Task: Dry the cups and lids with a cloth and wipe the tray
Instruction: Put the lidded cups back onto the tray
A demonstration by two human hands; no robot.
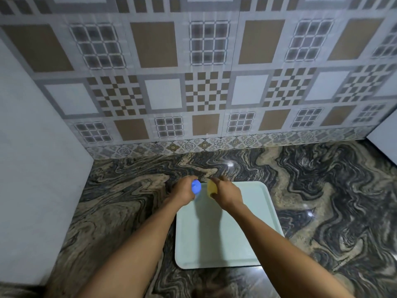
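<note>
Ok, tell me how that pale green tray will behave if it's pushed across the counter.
The tray probably slides easily: the stone counter shines with glare. It is likely stiff, since its edges run straight and it lies flat. Thin and shallow-rimmed, it looks light.

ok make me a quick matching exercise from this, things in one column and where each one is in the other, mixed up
1. small blue plastic piece
2. small yellow plastic piece
3. pale green rectangular tray

a. flat on the swirled dark stone counter
b. held in the left hand
c. held in the right hand

Pairs: 1-b, 2-c, 3-a
</note>
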